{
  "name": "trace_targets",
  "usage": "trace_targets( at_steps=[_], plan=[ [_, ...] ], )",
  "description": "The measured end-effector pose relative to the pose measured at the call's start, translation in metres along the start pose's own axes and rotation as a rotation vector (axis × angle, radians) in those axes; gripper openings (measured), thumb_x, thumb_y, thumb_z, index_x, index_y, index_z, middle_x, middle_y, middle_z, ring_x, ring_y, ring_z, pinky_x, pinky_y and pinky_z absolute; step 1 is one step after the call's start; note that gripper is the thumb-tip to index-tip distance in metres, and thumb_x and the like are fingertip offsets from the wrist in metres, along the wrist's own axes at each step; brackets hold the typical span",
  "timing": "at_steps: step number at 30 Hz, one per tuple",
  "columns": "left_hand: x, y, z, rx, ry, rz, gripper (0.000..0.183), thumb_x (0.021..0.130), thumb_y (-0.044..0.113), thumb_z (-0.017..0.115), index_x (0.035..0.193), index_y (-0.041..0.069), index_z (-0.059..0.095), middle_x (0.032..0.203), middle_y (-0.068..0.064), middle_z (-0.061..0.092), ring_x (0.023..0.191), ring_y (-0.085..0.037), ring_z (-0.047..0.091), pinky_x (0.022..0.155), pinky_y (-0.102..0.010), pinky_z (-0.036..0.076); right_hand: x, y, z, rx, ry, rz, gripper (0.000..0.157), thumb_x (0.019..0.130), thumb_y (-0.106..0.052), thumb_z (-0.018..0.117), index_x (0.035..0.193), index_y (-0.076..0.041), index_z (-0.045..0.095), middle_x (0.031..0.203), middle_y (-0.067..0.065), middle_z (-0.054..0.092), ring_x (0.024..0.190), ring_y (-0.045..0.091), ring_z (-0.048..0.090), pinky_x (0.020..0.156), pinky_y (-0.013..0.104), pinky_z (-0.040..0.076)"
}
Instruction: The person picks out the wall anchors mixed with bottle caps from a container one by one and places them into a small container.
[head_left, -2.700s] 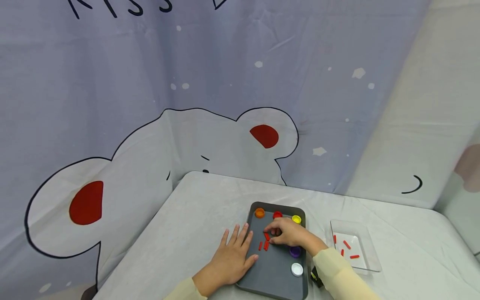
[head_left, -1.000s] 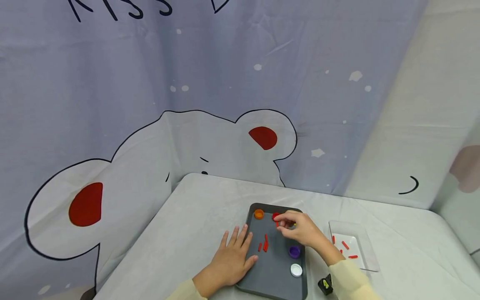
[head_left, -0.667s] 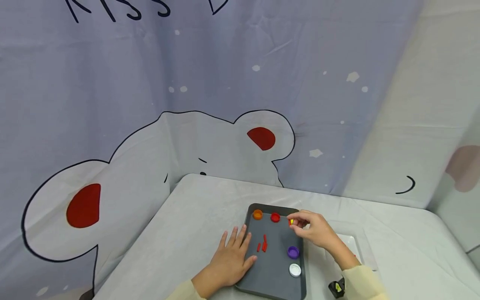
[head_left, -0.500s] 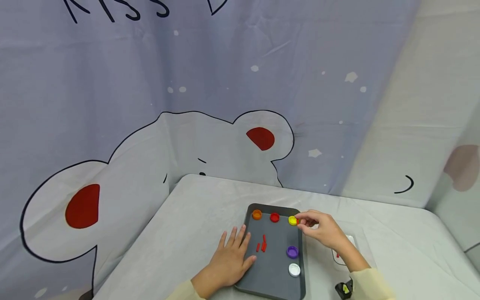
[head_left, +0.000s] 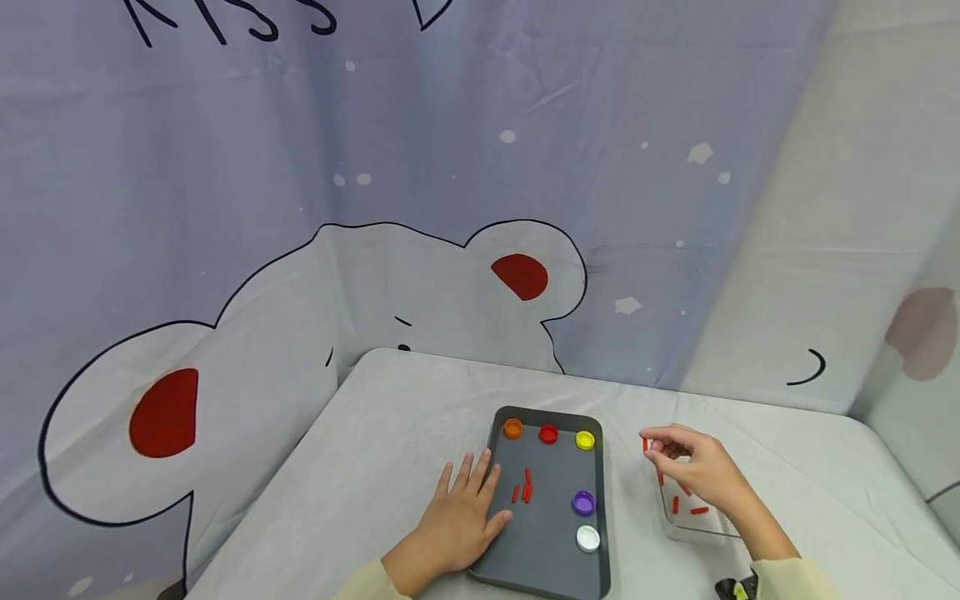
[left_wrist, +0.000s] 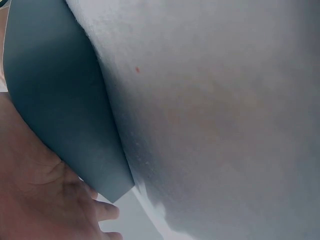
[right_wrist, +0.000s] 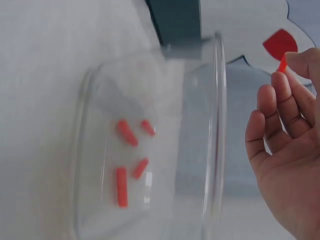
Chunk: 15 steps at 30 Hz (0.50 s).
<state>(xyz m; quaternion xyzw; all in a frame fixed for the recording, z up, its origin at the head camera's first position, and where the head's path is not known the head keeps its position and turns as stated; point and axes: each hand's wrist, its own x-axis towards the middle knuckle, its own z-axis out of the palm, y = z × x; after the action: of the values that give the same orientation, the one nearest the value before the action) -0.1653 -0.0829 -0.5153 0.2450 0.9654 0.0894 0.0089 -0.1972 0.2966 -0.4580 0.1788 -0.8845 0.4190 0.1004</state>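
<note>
My right hand (head_left: 701,468) pinches a small red stick (right_wrist: 283,64) between thumb and fingers, above the left edge of a clear plastic box (head_left: 701,531). Several more red sticks (right_wrist: 122,187) lie scattered on the bottom of that box. With fingers spread, my left hand (head_left: 453,521) rests on the left rim of a dark grey tray (head_left: 551,562). A small cluster of red sticks (head_left: 527,492) lies near the tray's middle, right of the left hand's fingertips. In the left wrist view only part of the left hand (left_wrist: 45,195) shows beside the tray.
Along the tray's far end sit an orange cap (head_left: 513,428), a red cap (head_left: 548,433) and a yellow cap (head_left: 585,440). A purple cap (head_left: 583,502) and a white cap (head_left: 588,538) line its right side. A white cloth (head_left: 405,433) covers the table.
My right hand has lifted a red stick from the tray's cluster and carried it right, past the red and yellow caps, to the clear box. The left hand has stayed on the tray.
</note>
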Motion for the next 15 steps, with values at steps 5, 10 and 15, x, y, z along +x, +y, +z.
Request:
trace_targets(
  at_steps=[5, 10, 15],
  plan=[
    [-0.001, 0.001, -0.003, -0.008, -0.005, 0.0, 0.071, 0.106, 0.055, 0.039, 0.158, 0.007, 0.036, 0.168, -0.014, 0.02, 0.153, -0.04, 0.02, 0.118, -0.064, 0.018, -0.007, 0.008, -0.013, -0.04, 0.022, 0.01, 0.025, 0.092, -0.01, 0.076, 0.116, -0.005, 0.073, 0.088, -0.006, 0.068, 0.076, 0.003, 0.062, 0.066, 0.024, 0.052],
    [-0.001, 0.0, 0.0, -0.002, 0.004, 0.005, 0.071, 0.106, 0.056, 0.037, 0.158, 0.008, 0.035, 0.168, -0.013, 0.019, 0.153, -0.039, 0.02, 0.118, -0.064, 0.018, -0.014, 0.017, -0.023, -0.07, 0.05, 0.025, 0.027, 0.091, -0.011, 0.076, 0.117, -0.005, 0.073, 0.088, -0.007, 0.068, 0.076, 0.002, 0.062, 0.066, 0.023, 0.051],
    [0.001, -0.002, 0.005, 0.01, 0.017, 0.007, 0.071, 0.106, 0.057, 0.037, 0.158, 0.008, 0.036, 0.168, -0.013, 0.021, 0.153, -0.039, 0.021, 0.117, -0.064, 0.019, -0.019, 0.028, -0.028, -0.06, 0.071, 0.029, 0.026, 0.091, -0.01, 0.076, 0.116, -0.002, 0.073, 0.087, -0.007, 0.067, 0.075, 0.002, 0.062, 0.065, 0.02, 0.05]
  ],
)
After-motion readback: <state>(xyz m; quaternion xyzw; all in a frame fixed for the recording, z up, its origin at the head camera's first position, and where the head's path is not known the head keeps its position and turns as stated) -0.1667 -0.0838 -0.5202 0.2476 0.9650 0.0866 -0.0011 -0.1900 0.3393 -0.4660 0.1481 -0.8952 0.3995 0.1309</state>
